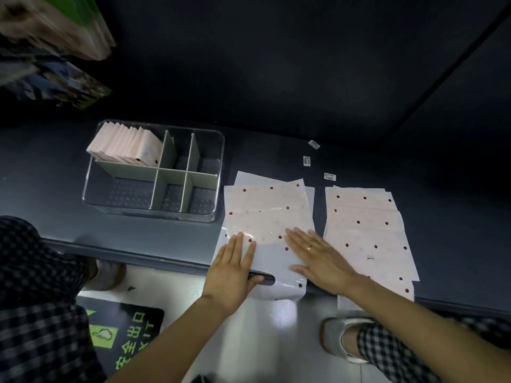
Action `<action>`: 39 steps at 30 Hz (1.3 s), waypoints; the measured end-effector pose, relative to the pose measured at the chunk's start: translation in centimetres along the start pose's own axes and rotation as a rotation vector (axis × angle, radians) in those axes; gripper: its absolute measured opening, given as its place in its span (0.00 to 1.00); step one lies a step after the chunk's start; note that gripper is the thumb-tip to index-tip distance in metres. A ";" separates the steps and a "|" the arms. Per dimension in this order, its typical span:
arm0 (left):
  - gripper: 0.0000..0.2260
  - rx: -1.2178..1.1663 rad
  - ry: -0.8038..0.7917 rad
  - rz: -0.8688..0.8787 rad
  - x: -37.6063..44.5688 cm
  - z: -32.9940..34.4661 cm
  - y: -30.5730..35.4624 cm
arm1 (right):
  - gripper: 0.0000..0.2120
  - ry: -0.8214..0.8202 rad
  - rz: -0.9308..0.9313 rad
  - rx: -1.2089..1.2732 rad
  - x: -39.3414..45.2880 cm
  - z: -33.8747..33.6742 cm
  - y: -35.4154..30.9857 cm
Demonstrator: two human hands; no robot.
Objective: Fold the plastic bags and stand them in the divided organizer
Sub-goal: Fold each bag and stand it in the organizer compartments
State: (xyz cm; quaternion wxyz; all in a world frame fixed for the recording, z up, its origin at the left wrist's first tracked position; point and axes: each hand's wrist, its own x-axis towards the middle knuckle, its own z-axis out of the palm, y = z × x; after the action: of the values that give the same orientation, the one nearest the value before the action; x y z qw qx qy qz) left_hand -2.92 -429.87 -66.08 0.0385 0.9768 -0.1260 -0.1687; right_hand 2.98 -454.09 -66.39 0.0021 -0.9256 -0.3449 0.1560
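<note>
A pile of flat pink plastic bags with dark red dots (266, 214) lies on the dark shelf just right of the organizer. My left hand (233, 268) and my right hand (318, 255) press flat on the top bag, whose handle end hangs over the shelf's front edge. Another pile of dotted bags (367, 230) lies further right. The clear divided organizer (154, 214) stands at the left; several folded bags (124, 146) stand in its back left compartment, and the other compartments look empty.
The dark shelf (55, 189) runs left to right, with a dark wall behind. Three small labels (313, 158) lie behind the bags. Blurred packages (55, 37) hang at the top left. Below the edge are a floor exit sign (124, 335) and a shoe (340, 341).
</note>
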 end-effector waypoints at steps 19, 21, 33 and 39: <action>0.25 -0.123 0.090 -0.034 0.5 -0.7 -1.9 | 0.07 0.329 0.149 0.251 4.0 -2.1 -2.9; 0.23 -0.159 0.129 -0.040 0.7 -1.0 -1.7 | 0.03 0.326 0.136 0.176 4.3 -2.4 -3.0; 0.23 -0.384 0.104 0.067 1.3 -2.7 -3.9 | 0.06 -0.122 0.076 0.401 2.8 -6.0 -2.6; 0.09 -0.606 0.114 -0.015 0.8 -2.7 -4.9 | 0.03 -0.386 0.067 0.636 1.5 -8.1 -1.9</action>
State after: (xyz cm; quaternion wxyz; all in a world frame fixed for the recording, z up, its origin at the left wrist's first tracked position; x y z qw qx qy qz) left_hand -0.16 -425.21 -64.39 0.3338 0.9296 -0.0602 -0.1439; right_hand 5.23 -450.83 -58.92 0.2196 -0.8430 -0.2427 0.4269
